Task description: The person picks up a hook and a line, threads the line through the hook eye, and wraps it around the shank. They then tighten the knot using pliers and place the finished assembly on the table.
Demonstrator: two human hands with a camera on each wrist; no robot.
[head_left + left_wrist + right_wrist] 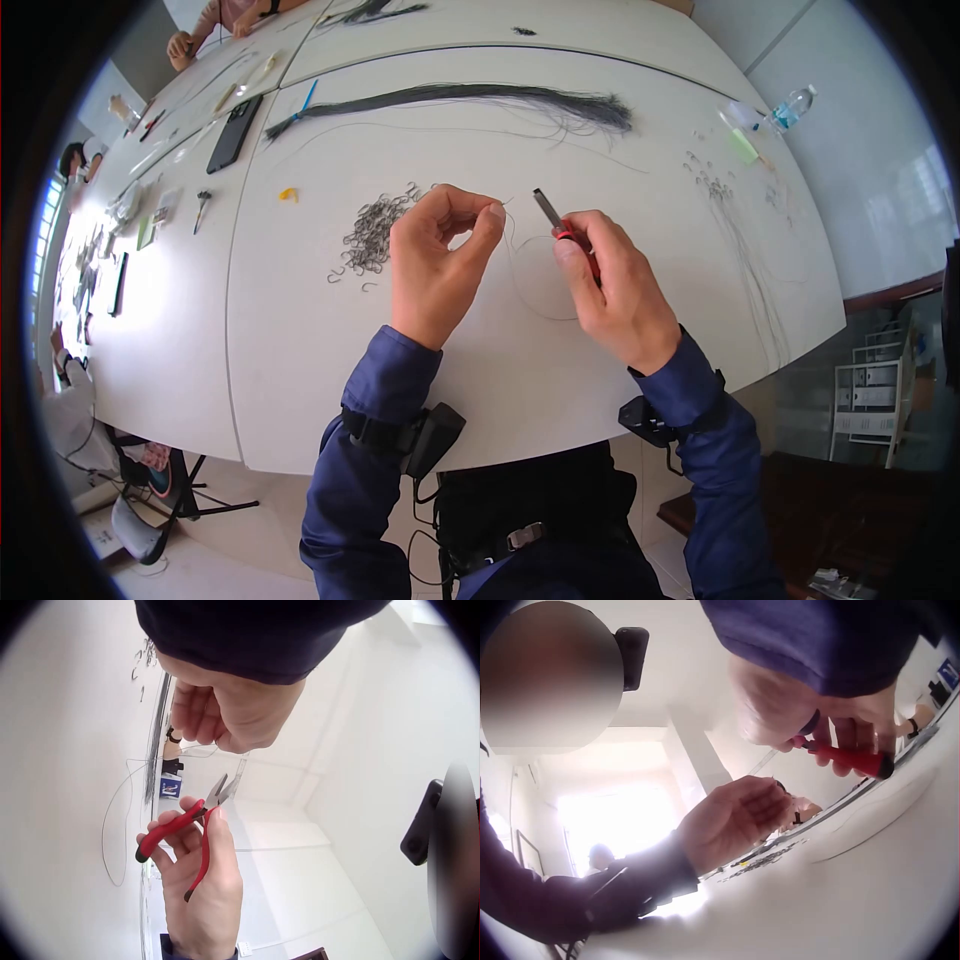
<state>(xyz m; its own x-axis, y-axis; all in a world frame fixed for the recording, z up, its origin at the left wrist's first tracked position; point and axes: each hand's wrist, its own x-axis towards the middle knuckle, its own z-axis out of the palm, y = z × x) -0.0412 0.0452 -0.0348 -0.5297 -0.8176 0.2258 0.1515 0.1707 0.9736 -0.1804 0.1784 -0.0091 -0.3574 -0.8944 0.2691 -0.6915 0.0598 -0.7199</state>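
Observation:
My left hand (pixel 440 265) pinches the end of a thin grey strand (pixel 103 840) between thumb and forefinger. From those fingertips the strand drops into a loose loop over the table. To the right, my right hand (pixel 627 290) grips red-handled pliers (pixel 547 208), their metal tip pointing up toward the left hand. In the left wrist view the jaws of the pliers stand apart with nothing between them. A pile of small curved metal hooks (pixel 368 235) lies on the white table just left of the left hand.
A long bundle of dark strands (pixel 440 93), tied in blue, lies across the table beyond the hands. Finished-looking strands with small hooks (pixel 735 225) lie at right near a water bottle (pixel 793 108). A phone (pixel 235 133) and a yellow piece (pixel 289 195) are at left.

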